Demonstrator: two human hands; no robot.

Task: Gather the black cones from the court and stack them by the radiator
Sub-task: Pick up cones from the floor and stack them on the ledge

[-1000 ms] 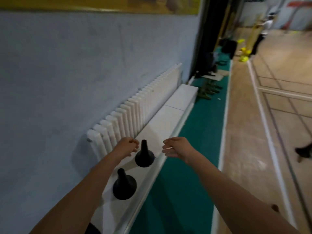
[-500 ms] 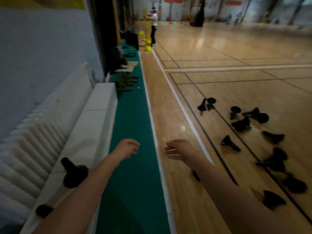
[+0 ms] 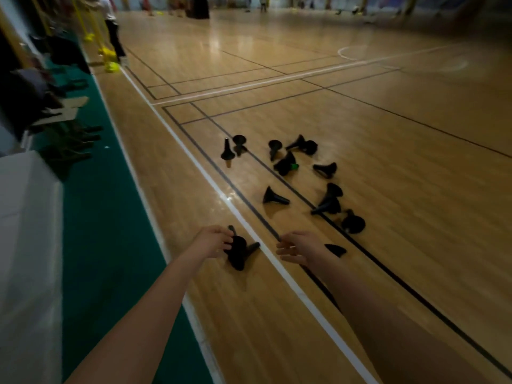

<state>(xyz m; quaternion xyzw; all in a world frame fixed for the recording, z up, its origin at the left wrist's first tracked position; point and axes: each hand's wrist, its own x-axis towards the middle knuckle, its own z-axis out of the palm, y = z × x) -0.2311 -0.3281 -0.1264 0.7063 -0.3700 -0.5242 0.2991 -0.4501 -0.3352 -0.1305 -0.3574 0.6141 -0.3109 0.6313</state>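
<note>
Several black cones lie scattered on the wooden court floor, most on their sides, such as one (image 3: 273, 196) near the black lines and a pair (image 3: 329, 201) to its right. One cone (image 3: 227, 150) stands upright farther off. Two tipped cones (image 3: 240, 253) lie close by, just past my left hand (image 3: 214, 241), which hangs in the air with loosely curled fingers and holds nothing. My right hand (image 3: 297, 247) is also held out, fingers relaxed and bare. Another cone (image 3: 336, 249) shows partly behind my right wrist. The radiator is out of view.
A white ledge (image 3: 25, 217) runs along the left, with a green floor strip (image 3: 105, 206) beside it. Dark bags and chair legs (image 3: 47, 106) crowd the far left. A person (image 3: 110, 26) stands by yellow objects (image 3: 111, 66). White and black court lines cross the floor.
My view has swung from the radiator and ledge, where two cones stand, to the court floor. Both hands stay held out and hold nothing; the scattered cones are now nearer.
</note>
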